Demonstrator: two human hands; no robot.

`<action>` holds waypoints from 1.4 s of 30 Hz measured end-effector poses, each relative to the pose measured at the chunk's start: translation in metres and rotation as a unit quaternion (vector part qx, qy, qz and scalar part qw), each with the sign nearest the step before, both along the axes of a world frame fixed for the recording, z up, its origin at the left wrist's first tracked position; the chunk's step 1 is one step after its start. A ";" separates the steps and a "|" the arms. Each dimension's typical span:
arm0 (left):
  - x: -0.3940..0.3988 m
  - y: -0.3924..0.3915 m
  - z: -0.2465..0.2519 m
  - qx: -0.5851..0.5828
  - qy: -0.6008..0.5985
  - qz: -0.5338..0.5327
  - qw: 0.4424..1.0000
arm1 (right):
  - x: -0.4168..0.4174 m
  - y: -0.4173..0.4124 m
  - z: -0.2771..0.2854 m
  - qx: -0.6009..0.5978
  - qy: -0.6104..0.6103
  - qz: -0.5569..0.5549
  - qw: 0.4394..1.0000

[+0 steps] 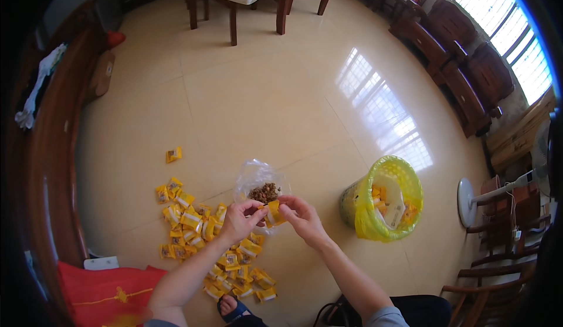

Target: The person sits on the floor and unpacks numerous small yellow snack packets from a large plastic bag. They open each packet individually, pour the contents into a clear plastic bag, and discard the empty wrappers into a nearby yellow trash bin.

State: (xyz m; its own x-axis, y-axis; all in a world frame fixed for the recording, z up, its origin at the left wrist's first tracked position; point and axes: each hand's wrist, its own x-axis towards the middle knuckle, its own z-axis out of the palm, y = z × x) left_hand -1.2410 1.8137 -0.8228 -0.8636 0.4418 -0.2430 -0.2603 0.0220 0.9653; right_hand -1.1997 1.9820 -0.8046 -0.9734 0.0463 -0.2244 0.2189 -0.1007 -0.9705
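Note:
Between my left hand (242,221) and my right hand (305,221) is a small yellow packet (273,214), pinched at both sides by the fingers. Just beyond them, a clear plastic bag (255,173) lies on the floor with a heap of brown crumbly pieces (265,192) in it. Many yellow packets (192,219) are scattered on the tiles to the left and below, some partly hidden by my left forearm. One lone packet (173,155) lies farther off.
A bin (352,201) lined with a yellow-green bag, holding yellow wrappers (379,195), stands at right. A white fan (467,202) and wooden chairs (488,289) are beyond it. Red cloth (101,289) lies at lower left; a sandaled foot (231,308) is near the packets.

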 end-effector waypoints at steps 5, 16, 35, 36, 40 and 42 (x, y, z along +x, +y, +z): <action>0.001 0.001 0.004 0.045 -0.102 -0.075 0.991 | -0.002 0.003 0.006 0.123 -0.012 0.047 0.991; -0.002 -0.005 0.007 0.006 -0.101 -0.138 0.985 | 0.005 -0.004 0.000 0.265 0.107 0.032 0.958; 0.001 -0.006 0.015 0.046 -0.062 -0.071 0.994 | 0.019 -0.004 -0.004 0.037 0.030 0.017 0.999; 0.002 -0.006 0.016 0.042 -0.036 -0.047 0.997 | 0.020 -0.004 -0.005 -0.032 -0.016 -0.009 0.999; 0.000 -0.003 0.018 -0.087 0.179 -0.062 0.978 | 0.019 0.000 0.000 -0.046 -0.013 0.025 0.999; 0.000 -0.003 0.016 -0.146 0.251 -0.071 0.954 | 0.016 -0.002 0.001 -0.020 0.025 0.041 0.999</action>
State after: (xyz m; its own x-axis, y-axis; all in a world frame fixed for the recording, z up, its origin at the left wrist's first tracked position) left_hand -1.2407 1.8106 -0.8065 -0.8404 0.5392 0.0555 0.2593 0.3099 0.9147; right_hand -1.1840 1.9797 -0.8037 -0.9834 -0.0430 -0.1762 0.1803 -0.1235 -0.9758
